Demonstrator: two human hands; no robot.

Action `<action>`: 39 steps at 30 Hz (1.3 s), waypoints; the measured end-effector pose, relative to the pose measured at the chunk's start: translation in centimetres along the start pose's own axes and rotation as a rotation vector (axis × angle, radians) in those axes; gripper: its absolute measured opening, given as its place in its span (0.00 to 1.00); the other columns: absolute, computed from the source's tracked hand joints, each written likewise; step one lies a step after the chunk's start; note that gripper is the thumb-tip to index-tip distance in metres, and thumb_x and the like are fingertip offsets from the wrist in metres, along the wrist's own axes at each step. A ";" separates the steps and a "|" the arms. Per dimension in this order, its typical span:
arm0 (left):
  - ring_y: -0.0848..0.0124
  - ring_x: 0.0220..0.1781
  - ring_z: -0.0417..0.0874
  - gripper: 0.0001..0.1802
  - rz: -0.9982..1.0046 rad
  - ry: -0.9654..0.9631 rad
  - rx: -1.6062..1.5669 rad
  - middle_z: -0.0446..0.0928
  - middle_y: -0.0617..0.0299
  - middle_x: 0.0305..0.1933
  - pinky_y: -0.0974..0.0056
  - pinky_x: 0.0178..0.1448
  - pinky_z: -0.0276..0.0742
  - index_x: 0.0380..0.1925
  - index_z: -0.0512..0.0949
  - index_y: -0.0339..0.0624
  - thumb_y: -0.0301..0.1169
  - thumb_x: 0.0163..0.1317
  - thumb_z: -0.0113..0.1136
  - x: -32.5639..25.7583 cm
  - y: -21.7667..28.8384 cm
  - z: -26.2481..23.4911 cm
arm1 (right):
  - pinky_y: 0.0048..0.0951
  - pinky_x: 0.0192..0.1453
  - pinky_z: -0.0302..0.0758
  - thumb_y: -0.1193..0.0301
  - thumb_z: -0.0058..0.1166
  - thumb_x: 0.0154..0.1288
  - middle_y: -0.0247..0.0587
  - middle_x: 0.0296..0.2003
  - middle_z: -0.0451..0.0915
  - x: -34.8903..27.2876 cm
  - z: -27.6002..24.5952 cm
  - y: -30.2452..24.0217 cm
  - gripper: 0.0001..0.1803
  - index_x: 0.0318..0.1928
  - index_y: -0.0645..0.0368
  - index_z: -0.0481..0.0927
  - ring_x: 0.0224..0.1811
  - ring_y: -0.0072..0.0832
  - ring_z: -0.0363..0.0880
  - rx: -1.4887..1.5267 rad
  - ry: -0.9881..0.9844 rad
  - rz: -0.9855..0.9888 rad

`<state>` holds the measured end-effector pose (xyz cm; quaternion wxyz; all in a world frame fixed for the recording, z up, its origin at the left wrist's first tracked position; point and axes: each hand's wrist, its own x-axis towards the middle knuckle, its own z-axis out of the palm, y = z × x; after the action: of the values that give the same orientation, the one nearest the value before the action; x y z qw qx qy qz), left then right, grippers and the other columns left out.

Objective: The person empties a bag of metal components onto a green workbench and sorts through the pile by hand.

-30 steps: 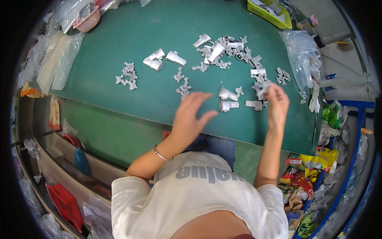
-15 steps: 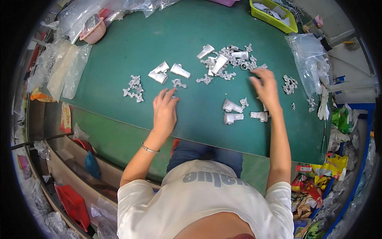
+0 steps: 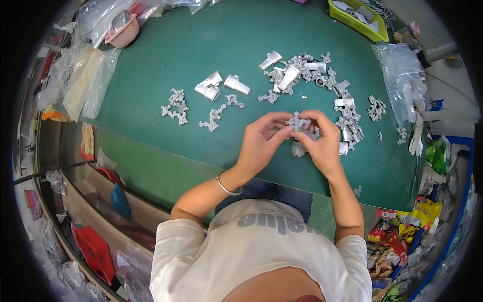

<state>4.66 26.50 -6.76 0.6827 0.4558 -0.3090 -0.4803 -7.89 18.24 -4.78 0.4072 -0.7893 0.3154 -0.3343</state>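
Above the near middle of the table, a small grey lobed metal casting (image 3: 298, 122) is pinched between the fingertips of both hands. My left hand (image 3: 259, 143) grips it from the left, and my right hand (image 3: 324, 146) from the right. Partly covered by the right hand, a silver metal tube fitting (image 3: 298, 149) lies on the table. A heap of castings and tube fittings (image 3: 348, 126) sits just right of that hand. Beyond it is a larger mixed pile (image 3: 289, 78). Tube fittings (image 3: 236, 84) and loose castings (image 3: 212, 119) lie farther left.
The green tabletop (image 3: 171, 55) has a pink bowl (image 3: 123, 35) and clear plastic bags (image 3: 95, 83) at its far left. A yellow-green basket (image 3: 359, 21) stands far right. Another casting cluster (image 3: 376, 108) and a white glove (image 3: 416, 135) lie along the right side.
My left hand has moved right, away from the left castings. My right hand has come back toward me from the far pile. Both hands now grip one casting. The view has shifted slightly.
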 end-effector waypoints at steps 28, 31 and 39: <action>0.57 0.46 0.66 0.21 0.324 0.437 1.255 0.69 0.54 0.44 0.61 0.50 0.64 0.41 0.72 0.37 0.21 0.43 0.61 -3.9 1.1 -8.5 | 0.26 0.35 0.71 0.67 0.57 0.53 0.38 0.27 0.79 2.9 -17.3 17.1 0.13 0.37 0.63 0.78 0.26 0.25 0.76 -0.484 0.633 0.209; 0.57 0.44 0.66 0.22 0.283 0.494 1.376 0.69 0.53 0.42 0.60 0.50 0.64 0.41 0.72 0.36 0.22 0.42 0.63 -2.9 0.4 -9.7 | 0.34 0.42 0.69 0.66 0.56 0.52 0.44 0.31 0.78 2.6 -18.2 17.1 0.14 0.37 0.61 0.78 0.33 0.37 0.75 -1.059 0.493 0.265; 0.56 0.45 0.67 0.21 0.360 0.320 1.235 0.70 0.54 0.40 0.61 0.50 0.65 0.40 0.72 0.35 0.17 0.40 0.59 -3.0 -0.3 -10.8 | 0.32 0.50 0.66 0.73 0.56 0.48 0.46 0.36 0.74 3.8 4.8 2.8 0.12 0.36 0.63 0.76 0.43 0.39 0.71 -0.269 -0.191 -0.206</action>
<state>12.77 32.77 -11.24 0.4031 0.7704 -0.4935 -0.0197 -2.53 16.10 -8.27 0.2898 -0.8927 0.2349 -0.2527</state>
